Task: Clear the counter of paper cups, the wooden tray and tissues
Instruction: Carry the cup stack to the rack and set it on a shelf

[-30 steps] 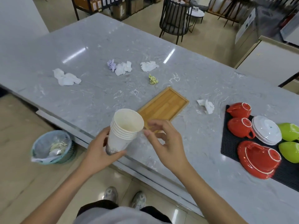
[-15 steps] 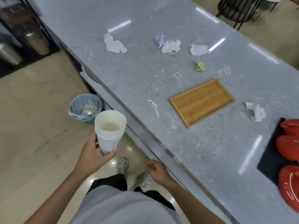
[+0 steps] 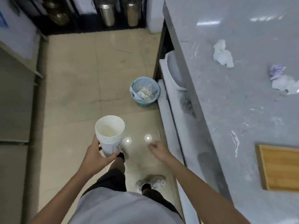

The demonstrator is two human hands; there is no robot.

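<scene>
Glossy beige floor tiles (image 3: 77, 78) | left hand (image 3: 95, 155) fingers gripping upright nested paper cups (image 3: 110, 135), mouths up | right hand (image 3: 157, 148) loosely curled, empty | grey marble surface (image 3: 242, 102), crumpled tissues (image 3: 222, 54)

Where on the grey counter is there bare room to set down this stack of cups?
The grey marble counter is bare between the white crumpled tissue and the wooden tray, near the front edge. It is crowded at the right around the purple and white tissues.

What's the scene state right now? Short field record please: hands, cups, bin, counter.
left hand: shut on stack of paper cups, upright, above the floor
right hand: empty, loosely curled, beside the counter edge
bin: on the floor ahead, against the counter base, already holds rubbish
wooden tray: on the counter, partly out of frame
tissues: crumpled, at least two clumps on the counter
</scene>
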